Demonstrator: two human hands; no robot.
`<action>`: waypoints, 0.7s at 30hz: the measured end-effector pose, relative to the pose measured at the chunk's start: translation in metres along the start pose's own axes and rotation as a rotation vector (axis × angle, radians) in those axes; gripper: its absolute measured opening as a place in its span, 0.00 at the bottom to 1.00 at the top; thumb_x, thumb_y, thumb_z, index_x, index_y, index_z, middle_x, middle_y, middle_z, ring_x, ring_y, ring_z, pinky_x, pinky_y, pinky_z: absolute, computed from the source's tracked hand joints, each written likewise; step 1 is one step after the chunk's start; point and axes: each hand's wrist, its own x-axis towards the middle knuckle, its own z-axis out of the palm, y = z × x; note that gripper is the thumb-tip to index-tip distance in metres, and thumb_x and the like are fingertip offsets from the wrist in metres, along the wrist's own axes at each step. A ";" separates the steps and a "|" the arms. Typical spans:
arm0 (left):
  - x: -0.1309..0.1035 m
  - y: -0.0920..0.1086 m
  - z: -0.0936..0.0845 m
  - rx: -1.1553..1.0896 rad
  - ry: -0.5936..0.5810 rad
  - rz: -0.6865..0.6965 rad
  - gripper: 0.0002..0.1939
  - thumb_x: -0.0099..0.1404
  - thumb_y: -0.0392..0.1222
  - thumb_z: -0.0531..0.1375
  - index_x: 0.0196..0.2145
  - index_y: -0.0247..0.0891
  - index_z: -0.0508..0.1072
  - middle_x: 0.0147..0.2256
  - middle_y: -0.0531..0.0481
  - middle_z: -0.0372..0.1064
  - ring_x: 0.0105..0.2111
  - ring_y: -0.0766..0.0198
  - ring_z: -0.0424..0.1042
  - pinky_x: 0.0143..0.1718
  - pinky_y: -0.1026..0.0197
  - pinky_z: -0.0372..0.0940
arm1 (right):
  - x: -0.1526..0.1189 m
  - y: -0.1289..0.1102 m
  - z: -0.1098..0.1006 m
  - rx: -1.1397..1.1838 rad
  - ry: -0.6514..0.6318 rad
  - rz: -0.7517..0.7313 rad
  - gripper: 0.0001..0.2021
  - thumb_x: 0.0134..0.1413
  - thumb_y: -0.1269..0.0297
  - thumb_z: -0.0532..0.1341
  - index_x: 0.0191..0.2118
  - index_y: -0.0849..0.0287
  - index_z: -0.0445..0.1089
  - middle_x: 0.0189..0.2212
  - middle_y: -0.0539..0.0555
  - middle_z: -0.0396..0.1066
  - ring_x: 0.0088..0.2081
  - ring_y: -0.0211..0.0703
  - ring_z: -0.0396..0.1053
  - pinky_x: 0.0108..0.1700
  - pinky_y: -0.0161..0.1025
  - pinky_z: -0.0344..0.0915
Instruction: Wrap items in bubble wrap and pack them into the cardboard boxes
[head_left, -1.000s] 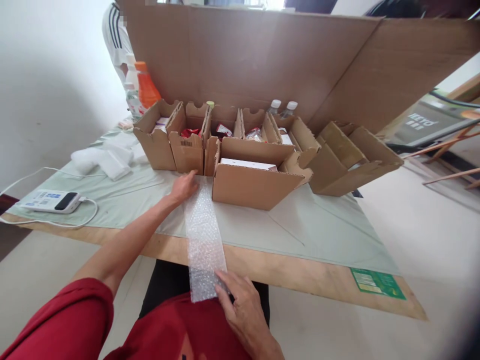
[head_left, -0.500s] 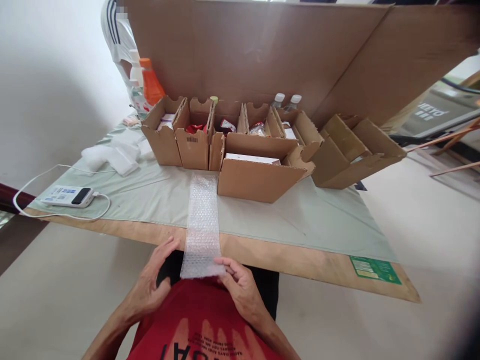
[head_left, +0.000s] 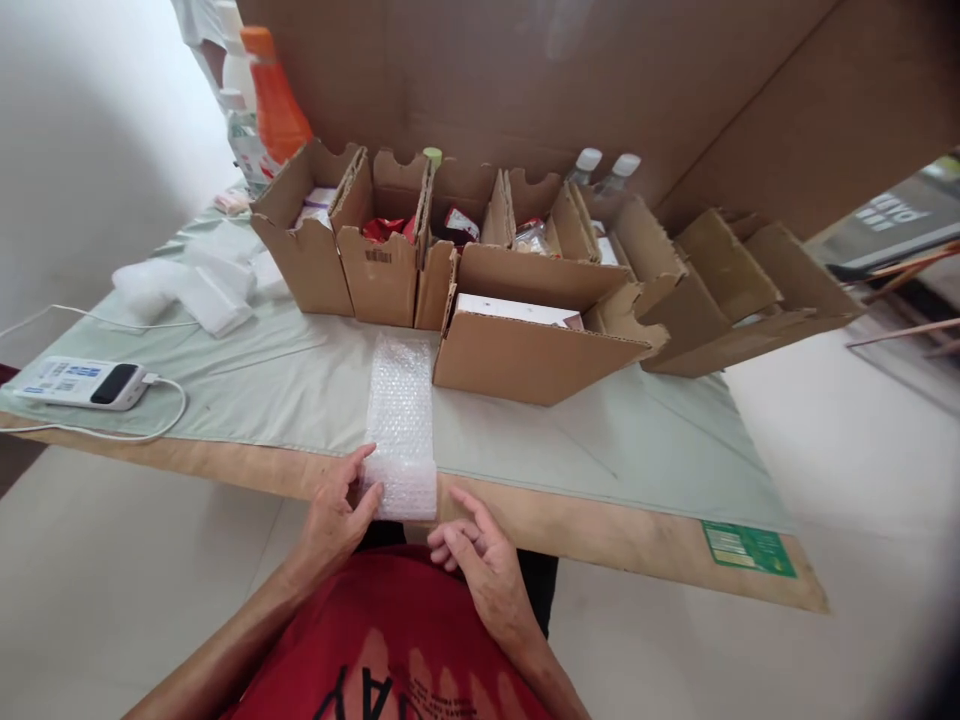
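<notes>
A strip of clear bubble wrap (head_left: 402, 400) lies lengthwise across the table's front edge. Its near end is folded back over itself, making a thicker double layer by the edge. My left hand (head_left: 334, 512) is at the left side of this fold, thumb and forefinger apart, the thumb tip touching the wrap. Just off the near right corner is my right hand (head_left: 484, 565), forefinger stretched out and the other fingers loosely bent. I see nothing held in it.
Cardboard bins (head_left: 382, 270) with packaged goods stand in a row behind the wrap. A front bin (head_left: 525, 350) holds a white box. White foam sheets (head_left: 217, 290) and a power bank (head_left: 82, 383) with a cable lie left. Behind stand an orange bottle (head_left: 276, 100) and a large cardboard panel (head_left: 487, 80).
The near end of the bubble wrap has been folded away from me. My left hand has moved to the fold's left side; my right hand has let go of the wrap's corner. The view has tilted down.
</notes>
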 end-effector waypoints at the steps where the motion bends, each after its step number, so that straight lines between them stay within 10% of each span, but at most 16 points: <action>1: 0.000 0.001 0.000 0.002 0.001 0.009 0.25 0.65 0.47 0.58 0.57 0.35 0.71 0.29 0.53 0.69 0.28 0.63 0.71 0.34 0.59 0.69 | -0.004 0.001 -0.003 -0.044 0.013 -0.018 0.24 0.62 0.51 0.62 0.58 0.60 0.68 0.31 0.54 0.78 0.29 0.42 0.75 0.34 0.40 0.72; 5: -0.004 0.001 0.003 0.020 0.031 0.066 0.25 0.66 0.45 0.57 0.59 0.35 0.69 0.31 0.52 0.71 0.29 0.62 0.71 0.35 0.59 0.69 | -0.005 0.005 -0.008 -0.422 0.094 -0.433 0.10 0.64 0.63 0.59 0.47 0.55 0.75 0.34 0.54 0.78 0.33 0.44 0.76 0.38 0.42 0.73; 10: -0.011 -0.005 0.008 0.055 0.102 0.113 0.23 0.67 0.43 0.57 0.58 0.36 0.69 0.34 0.50 0.73 0.31 0.62 0.73 0.38 0.60 0.70 | 0.009 0.006 0.001 -0.889 0.148 -0.997 0.17 0.60 0.74 0.60 0.52 0.53 0.73 0.48 0.60 0.76 0.48 0.52 0.74 0.49 0.51 0.69; 21: -0.005 -0.007 0.008 0.071 0.052 0.178 0.24 0.67 0.40 0.56 0.60 0.36 0.68 0.37 0.47 0.75 0.36 0.60 0.75 0.42 0.57 0.72 | 0.042 0.005 0.001 -1.154 -0.182 -0.923 0.20 0.61 0.71 0.61 0.59 0.56 0.70 0.59 0.61 0.72 0.63 0.56 0.64 0.59 0.57 0.62</action>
